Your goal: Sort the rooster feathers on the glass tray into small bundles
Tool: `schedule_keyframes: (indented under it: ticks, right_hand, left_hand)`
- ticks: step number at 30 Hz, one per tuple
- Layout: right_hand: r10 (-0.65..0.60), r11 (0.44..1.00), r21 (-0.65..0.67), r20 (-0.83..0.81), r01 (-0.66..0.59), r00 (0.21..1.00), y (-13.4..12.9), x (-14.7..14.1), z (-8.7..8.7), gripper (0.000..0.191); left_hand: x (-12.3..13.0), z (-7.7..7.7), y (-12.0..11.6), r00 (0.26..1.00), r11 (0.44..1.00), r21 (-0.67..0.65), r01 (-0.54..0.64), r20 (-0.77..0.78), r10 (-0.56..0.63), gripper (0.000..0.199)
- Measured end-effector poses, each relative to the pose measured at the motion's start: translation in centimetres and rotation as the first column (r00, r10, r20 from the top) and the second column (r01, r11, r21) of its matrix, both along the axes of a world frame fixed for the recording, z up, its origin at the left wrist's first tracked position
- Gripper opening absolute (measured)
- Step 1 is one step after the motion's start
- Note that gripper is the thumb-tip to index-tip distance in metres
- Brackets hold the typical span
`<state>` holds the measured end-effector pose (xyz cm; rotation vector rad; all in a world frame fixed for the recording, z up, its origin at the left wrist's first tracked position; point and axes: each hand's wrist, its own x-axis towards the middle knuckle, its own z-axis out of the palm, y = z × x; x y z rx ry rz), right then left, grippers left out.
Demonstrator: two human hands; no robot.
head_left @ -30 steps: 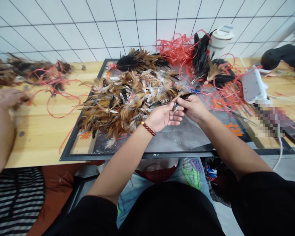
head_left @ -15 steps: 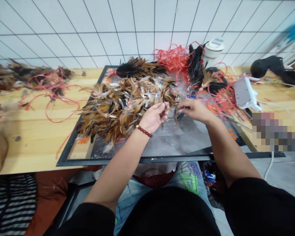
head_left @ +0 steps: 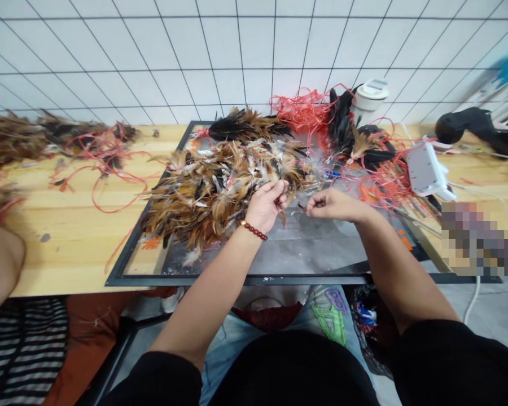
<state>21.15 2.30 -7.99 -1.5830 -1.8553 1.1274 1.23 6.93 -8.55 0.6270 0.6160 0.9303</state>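
Note:
A large heap of brown, black and white feathers [head_left: 195, 203] lies on a grey board inside a dark frame [head_left: 161, 279]. At the heap's right edge my left hand [head_left: 267, 206], with a red bead bracelet [head_left: 254, 230] at its wrist, is closed in a pinch. Brown feathers show around its fingertips, and which ones it grips is partly hidden. Just to the right, my right hand [head_left: 332, 204] is pinched on a small dark feather [head_left: 301, 207]. Both hands are held slightly apart over the board.
Red plastic string [head_left: 300, 113] and black feathers [head_left: 340, 121] lie behind, beside a white lidded container [head_left: 370, 96]. A white box-shaped device [head_left: 427, 169] stands right. Another person's arm [head_left: 0, 254] rests at left, near more feathers [head_left: 17, 138] and red string [head_left: 97, 192].
My right hand has turned a little and drawn slightly lower, and the dark feather at its fingertips shows less. My left hand stays pinched by the heap. The whole view has shifted slightly.

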Motion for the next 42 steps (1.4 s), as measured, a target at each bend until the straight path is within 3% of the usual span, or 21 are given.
schedule_keyframes:
  ticks: [4,12,15,20,22,27,35,42]
  right_hand:
    - [-0.149,0.984,0.022,-0.424,0.175,0.893,0.1,-0.6,0.1,0.035]
    - [-0.294,0.947,-0.128,-0.716,0.296,0.633,0.4,-1.3,-0.4,0.045]
    - [-0.297,0.952,-0.169,-0.716,0.255,0.632,0.4,-1.5,-0.5,0.045]
    - [-0.246,0.969,-0.170,-0.676,0.179,0.695,0.2,-2.1,-0.7,0.045]
    - [-0.269,0.963,-0.176,-0.679,0.203,0.684,0.3,-2.3,-0.8,0.047]
    - [-0.301,0.939,-0.133,-0.763,0.317,0.572,0.7,-2.9,-1.3,0.049]
    - [-0.278,0.937,-0.076,-0.754,0.342,0.596,0.6,-3.3,-1.5,0.046]
    - [-0.288,0.919,-0.018,-0.715,0.395,0.637,0.7,-3.8,-1.8,0.045]
  left_hand:
    - [0.1,-0.1,-0.1,0.998,0.999,0.035,-0.019,-0.060,0.021,0.016]
    - [0.1,-0.4,0.0,0.996,0.997,0.020,-0.071,-0.058,0.072,0.012]
    - [0.2,-0.4,0.0,0.991,0.992,0.019,-0.124,-0.041,0.124,0.013]
    - [0.1,0.0,0.0,0.983,0.984,0.016,-0.179,-0.030,0.180,0.010]
    - [0.0,0.2,0.0,0.980,0.980,0.030,-0.198,-0.021,0.198,0.010]
    - [0.1,0.0,-0.2,0.995,1.000,-0.017,-0.012,-0.097,0.010,0.010]
    - [0.2,0.1,-0.8,0.970,0.975,-0.051,0.217,-0.098,-0.221,0.007]
    - [0.3,-0.5,-0.8,0.957,0.971,0.001,0.238,-0.171,-0.235,0.012]
